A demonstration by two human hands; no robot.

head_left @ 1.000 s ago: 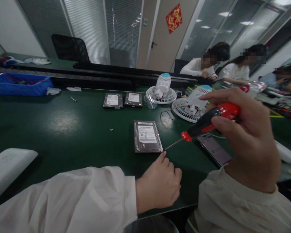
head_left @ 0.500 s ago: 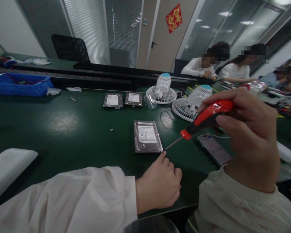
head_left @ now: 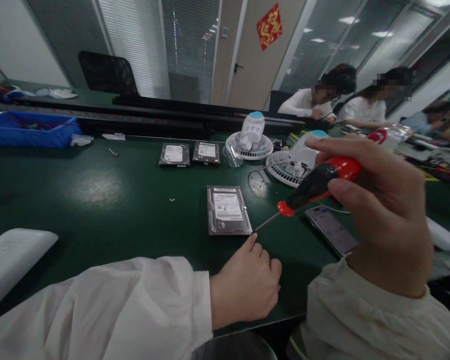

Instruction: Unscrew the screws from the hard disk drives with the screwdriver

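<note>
A silver hard drive with a white label lies flat on the green tabletop in front of me. My right hand is closed around the red and black handle of a screwdriver. Its thin shaft slants down to the left, and the tip meets the drive's near right corner. My left hand rests on the table just below that corner. Its index finger reaches up to the screwdriver tip while the other fingers are curled under. The thumb is hidden, as is anything between these fingers.
Two more hard drives lie farther back, beside white fan parts. A phone lies near my right wrist. Tiny screws sit left of the drive. A blue bin stands far left; several people sit at the right.
The screwdriver handle has turned in my right hand, with its black side now facing me where red showed before. My right fingers have shifted slightly. The left hand and drive have stayed put.
</note>
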